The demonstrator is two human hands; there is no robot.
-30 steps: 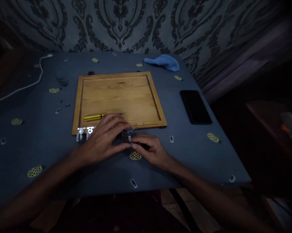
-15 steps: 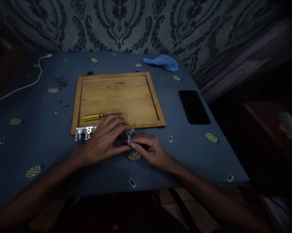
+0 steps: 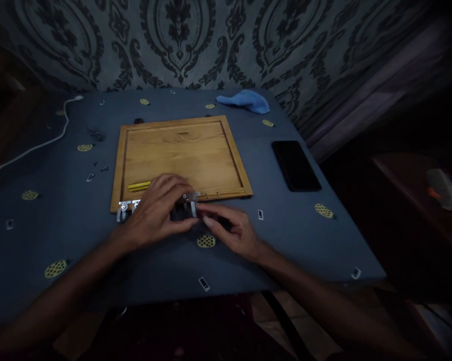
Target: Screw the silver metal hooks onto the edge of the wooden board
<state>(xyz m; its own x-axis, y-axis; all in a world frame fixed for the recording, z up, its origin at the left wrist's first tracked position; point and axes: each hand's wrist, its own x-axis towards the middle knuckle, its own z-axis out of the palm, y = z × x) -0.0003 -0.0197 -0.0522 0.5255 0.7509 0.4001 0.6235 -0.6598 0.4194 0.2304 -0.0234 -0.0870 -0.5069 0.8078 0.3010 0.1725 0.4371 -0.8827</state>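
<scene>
My left hand reaches over the near edge of a framed wooden panel. Its fingers and thumb are curled around a silvery metal hook with a flat mounting plate. Right beside this hook is my right hand, its index finger close to the hook and its thumb a little apart; whether the fingertip touches is not clear. Another metal hook sits at the panel's near left corner, and one more is partly covered by my left hand. A yellow-handled screwdriver lies on the panel, its shaft mostly hidden behind my left hand.
A black phone lies right of the panel on the blue patterned tablecloth. A blue cloth is at the back. Small dark screws and a white cable lie to the left.
The hook has shifted slightly left with my left hand, which now covers more of the screwdriver. My right thumb has come off the hook. The view has tilted a little.
</scene>
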